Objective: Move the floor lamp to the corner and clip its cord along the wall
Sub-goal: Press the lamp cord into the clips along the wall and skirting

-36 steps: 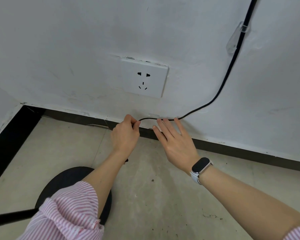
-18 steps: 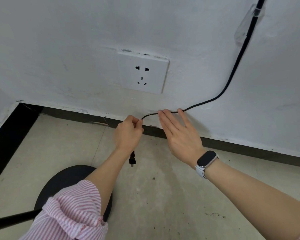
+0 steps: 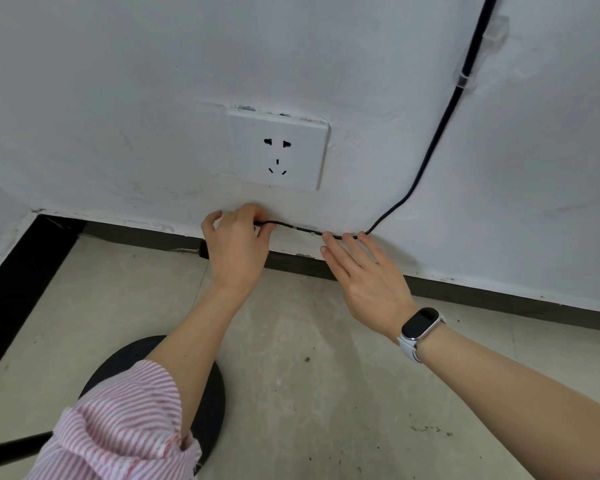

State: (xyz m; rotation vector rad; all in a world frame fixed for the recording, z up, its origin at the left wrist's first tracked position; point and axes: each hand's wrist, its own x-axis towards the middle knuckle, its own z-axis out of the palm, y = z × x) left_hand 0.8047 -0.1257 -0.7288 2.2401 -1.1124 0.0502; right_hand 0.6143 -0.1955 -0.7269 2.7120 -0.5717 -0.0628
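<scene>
The lamp's black cord (image 3: 440,123) runs down the white wall from the top right, through a clear clip (image 3: 465,79), then bends left just above the baseboard. My left hand (image 3: 238,245) pinches the cord's free end low on the wall, below the white socket (image 3: 278,152). My right hand (image 3: 364,275) lies flat with its fingertips pressing the cord against the wall at the bend. A small clear clip seems to sit on the cord between my hands. The lamp's round black base (image 3: 210,393) stands on the floor under my left arm, with its pole (image 3: 14,448) at the lower left.
A dark baseboard (image 3: 499,299) runs along the wall and turns the corner at the left (image 3: 21,271). The floor is pale concrete. A second clear clip (image 3: 496,29) sits higher up on the wall near the cord.
My left hand rose from the floor line to the wall under the socket, pulling the cord end taut and level. The plug that hung below that hand is hidden now. My right hand stayed at the bend.
</scene>
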